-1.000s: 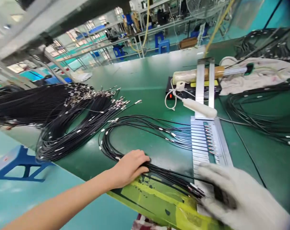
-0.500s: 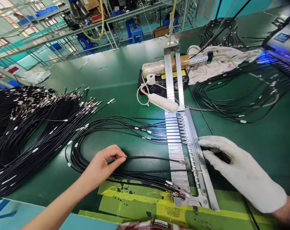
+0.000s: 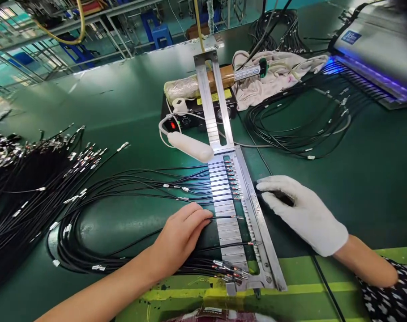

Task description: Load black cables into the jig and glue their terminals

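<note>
Aluminium jig (image 3: 229,233): far slots hold black cables (image 3: 203,179), near slots mostly vacant. One further cable (image 3: 223,217) pinched by left hand (image 3: 181,232) at its edge; gloved right hand (image 3: 300,212) open alongside.

Head view — looking down, close over workbench (image 3: 122,107).

green bench (image 3: 122,103) | cables (image 3: 32,188) | metal jig (image 3: 233,214) | cloth (image 3: 273,76)
</note>
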Available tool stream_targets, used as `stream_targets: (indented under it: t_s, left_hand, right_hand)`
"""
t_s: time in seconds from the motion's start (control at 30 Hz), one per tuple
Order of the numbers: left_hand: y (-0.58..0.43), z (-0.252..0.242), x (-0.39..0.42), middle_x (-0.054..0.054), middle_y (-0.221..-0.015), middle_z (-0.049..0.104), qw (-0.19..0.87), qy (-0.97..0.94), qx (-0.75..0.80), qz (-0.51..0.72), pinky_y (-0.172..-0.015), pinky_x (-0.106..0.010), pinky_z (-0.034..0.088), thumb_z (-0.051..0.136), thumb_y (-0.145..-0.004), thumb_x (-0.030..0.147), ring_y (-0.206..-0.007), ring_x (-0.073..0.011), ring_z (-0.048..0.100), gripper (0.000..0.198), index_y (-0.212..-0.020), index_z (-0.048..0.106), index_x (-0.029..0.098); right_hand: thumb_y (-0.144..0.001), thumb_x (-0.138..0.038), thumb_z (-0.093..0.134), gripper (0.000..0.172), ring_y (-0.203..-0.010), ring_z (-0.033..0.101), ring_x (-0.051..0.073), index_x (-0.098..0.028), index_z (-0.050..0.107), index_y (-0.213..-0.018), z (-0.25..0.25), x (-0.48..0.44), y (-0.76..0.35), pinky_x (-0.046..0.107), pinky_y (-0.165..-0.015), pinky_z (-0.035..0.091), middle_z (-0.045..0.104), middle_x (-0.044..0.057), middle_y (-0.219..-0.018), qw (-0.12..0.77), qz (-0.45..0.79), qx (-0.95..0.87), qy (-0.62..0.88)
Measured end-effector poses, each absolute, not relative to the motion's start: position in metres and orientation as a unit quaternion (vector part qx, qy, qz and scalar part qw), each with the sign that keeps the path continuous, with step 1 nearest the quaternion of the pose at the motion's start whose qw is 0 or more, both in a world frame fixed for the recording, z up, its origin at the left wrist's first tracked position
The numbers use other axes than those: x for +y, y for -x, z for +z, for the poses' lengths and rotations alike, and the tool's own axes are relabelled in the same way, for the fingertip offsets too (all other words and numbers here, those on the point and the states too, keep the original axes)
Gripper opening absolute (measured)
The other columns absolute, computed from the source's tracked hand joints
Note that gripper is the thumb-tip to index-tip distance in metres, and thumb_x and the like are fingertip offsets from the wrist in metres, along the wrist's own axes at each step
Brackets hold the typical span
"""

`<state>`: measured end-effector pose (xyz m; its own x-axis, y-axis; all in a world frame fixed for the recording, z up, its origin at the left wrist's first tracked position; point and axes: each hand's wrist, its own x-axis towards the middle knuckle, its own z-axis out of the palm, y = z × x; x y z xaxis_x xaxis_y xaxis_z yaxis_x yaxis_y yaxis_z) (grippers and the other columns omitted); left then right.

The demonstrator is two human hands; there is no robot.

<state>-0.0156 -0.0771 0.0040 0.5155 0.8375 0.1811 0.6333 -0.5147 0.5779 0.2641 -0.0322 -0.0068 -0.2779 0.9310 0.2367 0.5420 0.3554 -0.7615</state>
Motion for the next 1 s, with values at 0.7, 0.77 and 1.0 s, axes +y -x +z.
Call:
stream_targets:
  t_s: [0.7,0.77,1.0]
  left_hand:
    - [0.019,0.015,-0.033,-0.007,-0.090,0.063,0.139,-0.936,0.305,0.105,-0.066,-0.025,0.049,0.030,-0.096,0.006,-0.077,-0.0165,0.061,0.037,-0.126,0.052,0.013]
    - [0.019,0.013,-0.033,-0.006,-0.092,0.064,0.175,-0.923,0.321,0.121,-0.068,-0.024,0.050,0.034,-0.096,0.007,-0.080,-0.0159,0.062,0.035,-0.125,0.051,0.015]
    - [0.016,0.010,-0.038,-0.006,-0.096,0.065,0.163,-0.916,0.335,0.149,-0.073,-0.023,0.051,0.039,-0.096,0.007,-0.084,-0.0152,0.064,0.029,-0.120,0.052,0.016]
  right_hand:
    - [-0.088,-0.017,0.057,0.016,-0.092,0.067,0.019,-0.024,0.069,-0.095,-0.009,-0.025,-0.263,0.034,-0.085,0.056,0.070,0.002,-0.100,0.327,0.322,-0.740,0.492]
    - [-0.088,-0.016,0.057,0.017,-0.093,0.067,0.019,-0.025,0.069,-0.095,-0.010,-0.025,-0.263,0.034,-0.085,0.056,0.070,0.001,-0.101,0.326,0.318,-0.743,0.490]
    - [-0.087,-0.011,0.058,0.022,-0.094,0.067,0.018,-0.027,0.069,-0.098,-0.013,-0.026,-0.263,0.036,-0.087,0.054,0.070,-0.001,-0.103,0.321,0.297,-0.756,0.486]
